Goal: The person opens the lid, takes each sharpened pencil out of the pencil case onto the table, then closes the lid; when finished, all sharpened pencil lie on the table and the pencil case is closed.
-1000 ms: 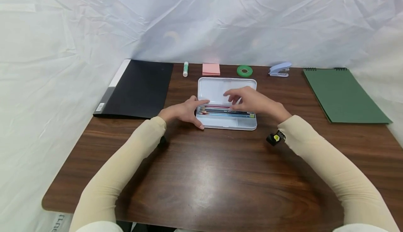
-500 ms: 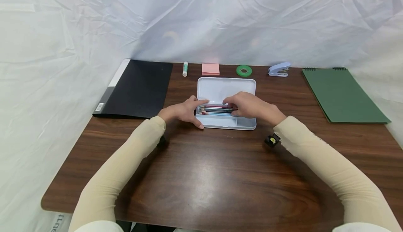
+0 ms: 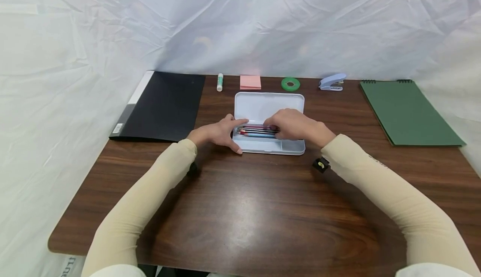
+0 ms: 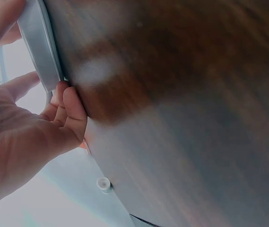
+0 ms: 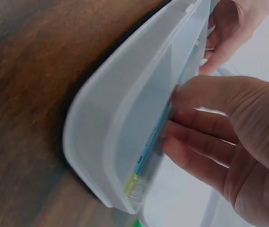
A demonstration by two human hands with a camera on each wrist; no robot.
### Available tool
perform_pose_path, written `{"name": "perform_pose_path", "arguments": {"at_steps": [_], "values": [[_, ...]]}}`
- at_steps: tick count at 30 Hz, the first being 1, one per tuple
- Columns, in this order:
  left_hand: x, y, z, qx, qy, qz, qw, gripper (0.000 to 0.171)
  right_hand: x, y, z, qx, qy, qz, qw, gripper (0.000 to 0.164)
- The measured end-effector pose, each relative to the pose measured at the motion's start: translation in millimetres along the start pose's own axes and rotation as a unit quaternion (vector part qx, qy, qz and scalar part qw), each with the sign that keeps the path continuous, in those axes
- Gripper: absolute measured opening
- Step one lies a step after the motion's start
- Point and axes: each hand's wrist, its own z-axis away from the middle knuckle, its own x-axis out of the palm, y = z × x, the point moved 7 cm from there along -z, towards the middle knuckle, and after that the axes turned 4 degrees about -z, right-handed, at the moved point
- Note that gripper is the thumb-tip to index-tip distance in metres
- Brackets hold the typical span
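A white pencil case [image 3: 259, 145] lies wide open at the middle of the table, its lid [image 3: 268, 104] laid back. Several pencils [image 3: 257, 131] lie side by side in its long compartment. My left hand [image 3: 225, 132] holds the case's left end, thumb at the front corner and index finger along the hinge side; in the left wrist view the other fingers curl against the case end. From above, my right hand [image 3: 294, 124] reaches in, thumb and fingers pinching at the pencils. A light-blue pencil [image 5: 148, 144] with a yellow end shows under those fingers in the right wrist view.
A black folder [image 3: 165, 106] lies left, a green spiral pad [image 3: 411, 112] right. Along the back edge stand a glue stick [image 3: 220, 82], pink sticky notes [image 3: 250, 82], green tape [image 3: 290, 84] and a lilac stapler [image 3: 332, 82]. White sheeting [image 3: 240, 26] hangs behind.
My right hand has come down from over the lid into the pencil compartment, its fingers closing on the pencils and shifting slightly left. The left hand stays on the case's left end.
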Motion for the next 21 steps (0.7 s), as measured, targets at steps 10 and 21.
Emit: {"name": "perform_pose_path", "arguments": {"at_steps": [10, 21], "values": [[0.4, 1.3, 1.2, -0.007, 0.003, 0.009, 0.9999, 0.102, 0.0, -1.7, -2.8, 0.003, -0.027, 0.008, 1.000, 0.035], [0.3, -0.1, 0.5, -0.005, 0.000, 0.004, 1.0000, 0.102, -1.1, -5.9, -5.0, -0.009, -0.025, 0.005, 1.000, 0.032]]}}
